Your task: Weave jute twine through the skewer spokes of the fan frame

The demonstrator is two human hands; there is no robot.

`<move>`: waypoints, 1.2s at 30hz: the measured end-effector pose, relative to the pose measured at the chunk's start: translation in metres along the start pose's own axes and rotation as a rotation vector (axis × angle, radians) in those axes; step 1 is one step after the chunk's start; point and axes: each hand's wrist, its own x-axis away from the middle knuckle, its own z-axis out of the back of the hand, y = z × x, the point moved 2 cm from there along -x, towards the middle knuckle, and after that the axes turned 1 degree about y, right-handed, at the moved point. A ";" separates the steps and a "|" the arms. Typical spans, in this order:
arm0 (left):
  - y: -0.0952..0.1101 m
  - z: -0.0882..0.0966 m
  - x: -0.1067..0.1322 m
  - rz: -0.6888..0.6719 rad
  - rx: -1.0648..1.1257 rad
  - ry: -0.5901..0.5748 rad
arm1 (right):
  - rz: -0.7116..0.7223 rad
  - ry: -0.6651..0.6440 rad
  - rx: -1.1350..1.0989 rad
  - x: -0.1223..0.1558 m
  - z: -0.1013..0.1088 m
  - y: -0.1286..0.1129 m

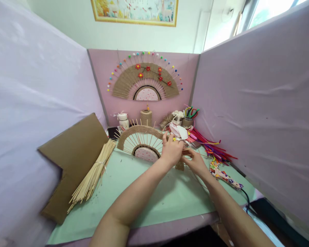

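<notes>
A half-round fan (140, 129) of thin wooden sticks, with a band of brown twine woven across them, lies on the table. Its small half-round centre (146, 154) is pale pink with dots and a dark rim. My left hand (172, 150) is closed on the right part of this fan, its fingers curled over the woven band. Close beside it, my right hand (195, 164) has thumb and fingers drawn together at the fan's right end sticks. What lies between those fingers is hidden. A thin strand (201, 182) runs down below the right hand.
A finished fan (146, 73) with red flowers hangs on the pink back panel. A stick bundle (95, 175) and brown cardboard (74, 154) lie left. A twine spool (146, 117) and white bottle (123, 120) stand behind. Pipe cleaners (213, 147) and a patterned glue gun (225, 176) lie right.
</notes>
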 end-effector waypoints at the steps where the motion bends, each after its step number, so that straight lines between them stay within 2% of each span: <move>1: 0.000 0.000 0.000 0.002 0.015 0.005 | -0.030 -0.039 -0.058 -0.004 -0.002 -0.002; 5: 0.001 0.003 0.011 0.032 0.092 0.107 | -0.069 -0.069 -0.209 -0.009 -0.005 -0.005; 9: 0.004 0.007 0.052 -0.012 0.181 0.208 | -0.088 -0.046 -0.276 -0.008 -0.006 -0.004; 11: 0.000 0.009 0.077 0.040 0.276 0.257 | -0.132 -0.010 -0.305 -0.008 -0.005 -0.003; 12: -0.007 0.009 0.087 0.144 0.345 0.298 | -0.159 0.010 -0.322 -0.009 -0.005 -0.003; 13: -0.016 0.009 0.096 0.309 0.434 0.350 | -0.185 0.030 -0.339 -0.009 -0.004 -0.002; 17: -0.058 -0.006 0.121 1.310 1.020 0.592 | -0.242 0.080 -0.412 -0.009 -0.001 -0.003; 19: -0.070 -0.013 0.121 1.488 1.223 0.566 | -0.253 0.107 -0.465 -0.008 0.002 -0.005; 22: -0.074 -0.014 0.111 1.445 1.475 0.404 | -0.265 0.141 -0.535 -0.008 0.009 -0.012; 24: -0.069 -0.010 0.103 1.341 1.682 0.268 | -0.266 0.134 -0.558 -0.010 0.016 -0.019; 27: -0.056 0.002 0.083 1.018 2.043 0.022 | -0.267 0.087 -0.575 -0.019 0.028 -0.035; 29: -0.047 0.008 0.070 0.815 2.160 -0.095 | -0.255 0.079 -0.585 -0.025 0.039 -0.046; 31: -0.039 0.010 0.059 0.731 2.144 -0.102 | -0.219 0.089 -0.596 -0.030 0.051 -0.055; 33: -0.034 0.010 0.054 0.700 2.124 -0.048 | -0.172 0.107 -0.597 -0.028 0.062 -0.061; 36: -0.031 0.007 0.056 0.692 2.126 0.024 | -0.143 0.113 -0.576 -0.009 0.070 -0.059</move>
